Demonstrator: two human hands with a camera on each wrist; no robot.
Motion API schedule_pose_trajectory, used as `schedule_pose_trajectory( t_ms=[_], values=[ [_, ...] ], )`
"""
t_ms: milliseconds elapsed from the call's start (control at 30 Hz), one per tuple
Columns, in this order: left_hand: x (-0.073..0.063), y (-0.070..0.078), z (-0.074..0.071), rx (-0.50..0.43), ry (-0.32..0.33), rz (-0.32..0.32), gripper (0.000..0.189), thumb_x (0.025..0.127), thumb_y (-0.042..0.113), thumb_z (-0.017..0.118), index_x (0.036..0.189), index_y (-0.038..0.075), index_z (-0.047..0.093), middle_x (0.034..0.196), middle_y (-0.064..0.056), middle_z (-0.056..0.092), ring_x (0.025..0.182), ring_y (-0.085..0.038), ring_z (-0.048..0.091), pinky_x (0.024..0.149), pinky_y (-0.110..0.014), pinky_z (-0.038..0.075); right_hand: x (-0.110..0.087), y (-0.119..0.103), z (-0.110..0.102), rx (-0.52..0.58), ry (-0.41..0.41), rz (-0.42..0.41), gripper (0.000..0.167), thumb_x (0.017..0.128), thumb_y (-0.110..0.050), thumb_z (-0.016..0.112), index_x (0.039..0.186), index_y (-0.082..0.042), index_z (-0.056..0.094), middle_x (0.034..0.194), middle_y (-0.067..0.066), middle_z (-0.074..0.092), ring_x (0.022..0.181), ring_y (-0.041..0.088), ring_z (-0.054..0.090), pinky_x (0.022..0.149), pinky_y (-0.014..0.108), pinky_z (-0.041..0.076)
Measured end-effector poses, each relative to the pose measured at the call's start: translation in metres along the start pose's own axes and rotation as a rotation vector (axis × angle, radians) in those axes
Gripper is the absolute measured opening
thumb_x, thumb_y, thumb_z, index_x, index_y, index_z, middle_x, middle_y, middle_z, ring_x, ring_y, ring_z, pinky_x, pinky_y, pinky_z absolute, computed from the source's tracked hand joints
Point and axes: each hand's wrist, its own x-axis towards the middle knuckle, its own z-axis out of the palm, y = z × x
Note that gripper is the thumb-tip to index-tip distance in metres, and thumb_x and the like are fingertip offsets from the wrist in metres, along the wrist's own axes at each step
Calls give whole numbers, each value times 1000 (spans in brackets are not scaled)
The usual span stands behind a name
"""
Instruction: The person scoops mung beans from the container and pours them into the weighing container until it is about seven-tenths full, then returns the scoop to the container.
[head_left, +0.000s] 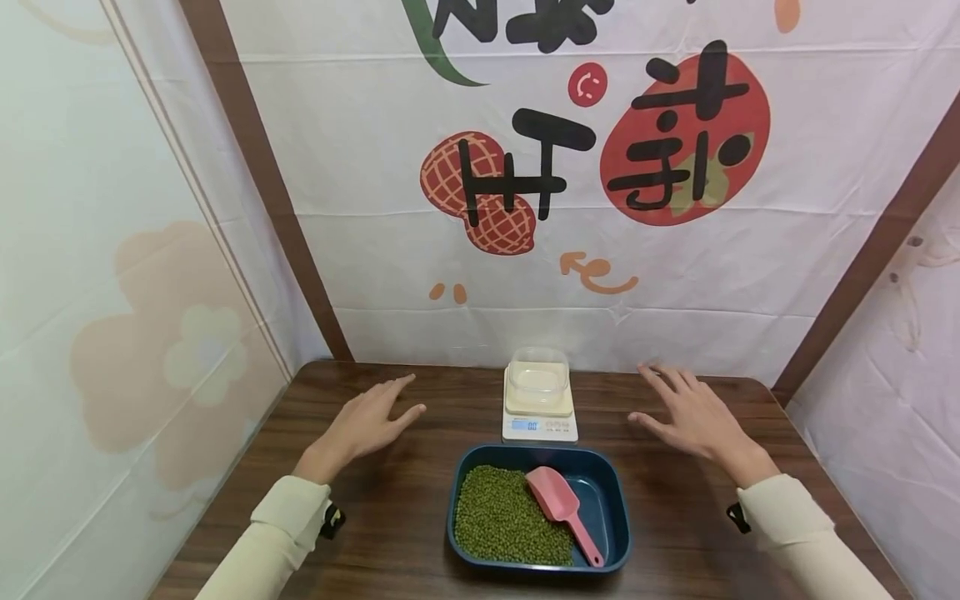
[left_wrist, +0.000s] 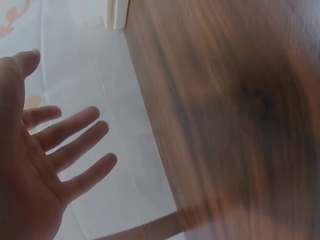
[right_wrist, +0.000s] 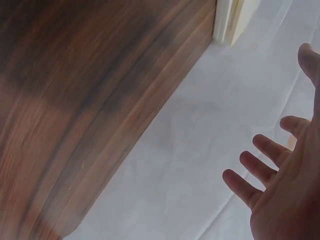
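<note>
My left hand [head_left: 365, 423] hovers over the left side of the wooden table, its fingers spread and holding nothing. Over the right side my right hand [head_left: 696, 419] is likewise spread, with nothing in it. Between them a kitchen scale [head_left: 540, 427] stands near the back edge, its display lit, with a clear plastic container [head_left: 538, 379] on its platform. In front of the scale sits a dark blue tray [head_left: 617, 500]. Green mung beans [head_left: 504, 517] fill its left and middle parts. A pink scoop [head_left: 557, 498] lies across the beans, its handle toward the front right corner.
The dark brown wooden table [head_left: 405, 542] has rounded back corners. Behind it hangs a white printed cloth [head_left: 375, 250], and more cloth [head_left: 150, 333] closes in the left side. Black wrist straps [head_left: 332, 521] show at both cuffs.
</note>
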Motion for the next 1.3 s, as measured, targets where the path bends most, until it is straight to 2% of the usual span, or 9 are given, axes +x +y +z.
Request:
schedule_pose_trajectory(
  t_ms=[167, 300, 433, 567, 767, 933, 1100, 1233, 1300],
  values=[
    [-5, 10, 10, -39, -3, 0, 68, 108, 57, 52, 159, 12, 49, 130, -11, 73, 116, -31, 72, 95, -57, 58, -2, -18, 3, 17, 20, -25, 83, 97, -61, 70, 161, -13, 47, 154, 19, 54, 137, 43, 52, 111, 65, 47],
    [-8, 19, 19, -46, 21, 19, 56, 110, 49, 56, 152, 14, 57, 114, -3, 77, 102, -24, 75, 89, -51, 61, -6, -31, 4, 40, 37, -49, 79, 97, -60, 71, 159, -15, 50, 149, 17, 58, 134, 40, 55, 108, 63, 50],
    [-13, 27, 27, -87, 52, 24, 45, 110, 42, 59, 145, 15, 63, 100, 4, 77, 82, -9, 71, 77, -41, 61, -8, -43, 5, 42, 43, -75, 77, 97, -61, 70, 158, -16, 52, 144, 14, 61, 130, 36, 58, 105, 59, 52],
    [-18, 36, 35, -138, 64, 11, 36, 110, 34, 60, 140, 16, 67, 94, 9, 76, 70, 2, 62, 69, -31, 55, -11, -55, 7, 32, 53, -101, 75, 97, -61, 70, 155, -17, 55, 136, 11, 64, 122, 32, 61, 101, 55, 55],
    [-24, 48, 45, -179, 72, -7, 31, 110, 29, 61, 137, 17, 69, 85, 16, 69, 60, 2, 52, 61, -25, 46, -15, -78, 9, 18, 38, -137, 67, 95, -58, 75, 147, -17, 63, 124, 3, 67, 110, 23, 65, 91, 48, 59],
    [-27, 57, 52, -210, 53, -14, 30, 110, 28, 61, 136, 15, 68, 75, 16, 62, 55, -2, 47, 56, -24, 41, -18, -94, 12, 34, 19, -192, 55, 95, -53, 77, 135, -17, 70, 117, -1, 70, 103, 17, 64, 86, 43, 60],
    [-29, 66, 57, -236, 41, -28, 31, 110, 28, 60, 136, 12, 69, 81, 13, 68, 59, 0, 51, 59, -26, 44, -21, -107, 15, 87, -7, -235, 41, 95, -48, 78, 122, -17, 75, 102, -6, 69, 92, 8, 56, 79, 36, 55],
    [-29, 72, 61, -258, 33, -35, 32, 110, 29, 60, 135, 10, 69, 86, 13, 71, 64, 1, 55, 63, -26, 48, -24, -116, 17, 97, -17, -263, 28, 94, -46, 80, 102, -20, 75, 86, -10, 66, 80, 5, 47, 70, 30, 48],
    [-29, 75, 63, -269, 27, -37, 33, 110, 30, 59, 135, 10, 69, 85, 13, 70, 64, 1, 55, 63, -26, 47, -25, -120, 18, 88, -31, -278, 25, 94, -45, 80, 92, -22, 71, 77, -14, 60, 76, 5, 44, 72, 31, 49]
  ],
)
